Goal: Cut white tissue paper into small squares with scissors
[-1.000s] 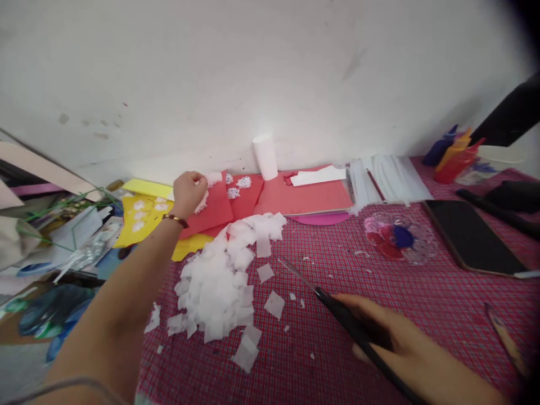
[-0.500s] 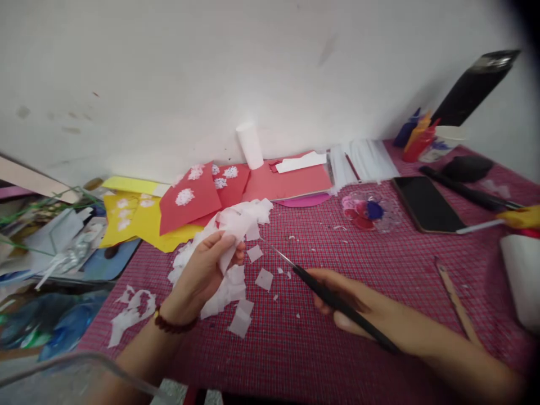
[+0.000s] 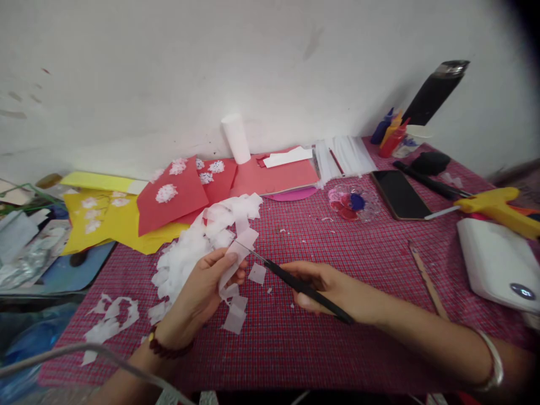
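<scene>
My left hand (image 3: 213, 275) pinches a strip of thin white paper (image 3: 244, 242) between thumb and fingers. In my right hand (image 3: 323, 287) are black-handled scissors (image 3: 304, 288), seen edge-on, with fingers wrapped around the handle. Their thin metal blades reach across the strip, just beyond my left fingertips. Behind my left hand lies a pile of white paper pieces (image 3: 181, 261). A small cut square (image 3: 257, 274) rests under the blades, and more squares (image 3: 235, 316) lie beside my left hand on the checked tablecloth (image 3: 291, 354).
Red envelopes (image 3: 172, 194) and yellow ones (image 3: 101, 219) with blossom decorations lie at the back left. A white roll (image 3: 236, 139) stands against the wall. Rightward are a paint palette (image 3: 352, 202), phone (image 3: 400, 194), yellow glue gun (image 3: 493, 202) and white device (image 3: 489, 264). A cable (image 3: 93, 350) crosses the lower left.
The view has swung right, bringing the glue gun and white device further in. The scissors' blades have moved onto the paper strip; they were apart from its edge before.
</scene>
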